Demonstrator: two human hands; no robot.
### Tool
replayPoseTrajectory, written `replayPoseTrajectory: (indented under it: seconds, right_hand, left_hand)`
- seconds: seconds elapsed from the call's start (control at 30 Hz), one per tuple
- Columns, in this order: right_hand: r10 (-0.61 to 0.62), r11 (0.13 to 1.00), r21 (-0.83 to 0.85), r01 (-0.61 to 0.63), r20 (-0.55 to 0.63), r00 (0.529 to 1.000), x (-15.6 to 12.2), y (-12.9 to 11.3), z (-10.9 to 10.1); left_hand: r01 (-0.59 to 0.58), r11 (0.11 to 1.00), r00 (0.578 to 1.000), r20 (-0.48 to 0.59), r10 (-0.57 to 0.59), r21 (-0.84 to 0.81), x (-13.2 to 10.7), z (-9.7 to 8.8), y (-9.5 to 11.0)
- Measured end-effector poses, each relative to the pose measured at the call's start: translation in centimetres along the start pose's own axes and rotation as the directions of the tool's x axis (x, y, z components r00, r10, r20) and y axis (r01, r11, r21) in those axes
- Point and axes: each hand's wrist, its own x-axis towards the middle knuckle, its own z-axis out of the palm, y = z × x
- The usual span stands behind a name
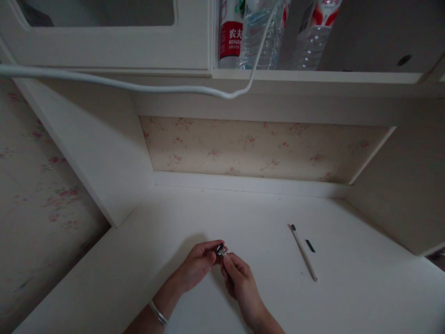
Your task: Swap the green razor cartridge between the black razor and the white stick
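Observation:
My left hand pinches a small black and silvery metal object between thumb and fingers, too small to name. My right hand meets it from the other side, its thumb and forefinger closed on the near edge of the same object. Both hands are just above the white desk top, fingertips close together. To their right a slim white pen with a dark end lies at a slant. Beside it lies a short dark green strip.
A white cable hangs across the view in front of the cabinet. Plastic bottles stand on the open shelf above the desk. Side panels close in the desk, with floral wallpaper at the back.

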Motion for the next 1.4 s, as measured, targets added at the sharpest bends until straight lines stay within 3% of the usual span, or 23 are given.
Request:
replayPoseTrajectory:
  seconds: [0.13,0.27,0.43,0.63,0.77,0.97,1.17,1.3,1.4]
  right_hand:
    - [-0.036,0.999,0.006,0.036,0.004,0.999,0.0,0.3,0.1]
    - [0.033,0.998,0.051,-0.038,0.100,0.994,0.2,0.1,-0.6]
    - [0.111,0.979,0.125,-0.163,0.347,0.931,0.2,-0.8,-2.0]
    - [0.177,0.944,0.181,-0.275,0.426,0.887,-0.1,-0.6,-2.7]
    - [0.174,0.936,0.193,-0.293,0.470,0.865,0.0,-0.3,-2.6]
    - [-0.012,0.985,0.160,-0.062,0.428,0.904,0.1,-0.5,-2.1]
    - [-0.099,0.992,-0.046,0.120,0.326,0.940,0.2,-1.0,-1.9]
    - [-0.150,0.982,-0.083,0.169,0.204,0.968,0.5,-0.9,-1.8]
    - [-0.117,0.992,-0.028,0.123,0.140,0.983,0.8,-0.4,-1.6]
  left_hand:
    - [0.005,0.999,1.000,0.027,-0.006,0.044,0.0,-0.4,0.2]
    - [0.014,0.987,0.998,0.057,-0.023,0.157,-0.3,-0.9,0.7]
    - [0.052,0.948,0.982,0.157,-0.106,0.315,-0.8,-1.2,1.5]
    - [0.069,0.905,0.963,0.208,-0.169,0.419,-1.1,-1.5,2.1]
    - [0.060,0.914,0.957,0.236,-0.166,0.401,-1.2,-0.9,2.3]
    - [0.024,0.971,0.984,0.167,-0.066,0.239,-0.8,0.1,1.9]
    - [-0.015,0.987,0.997,0.078,0.003,0.162,-0.5,-1.1,0.7]
    - [-0.068,0.982,0.998,0.017,0.066,0.177,-0.2,-1.8,0.1]
    - [-0.094,0.944,0.993,-0.044,0.113,0.318,-0.2,-1.6,0.2]
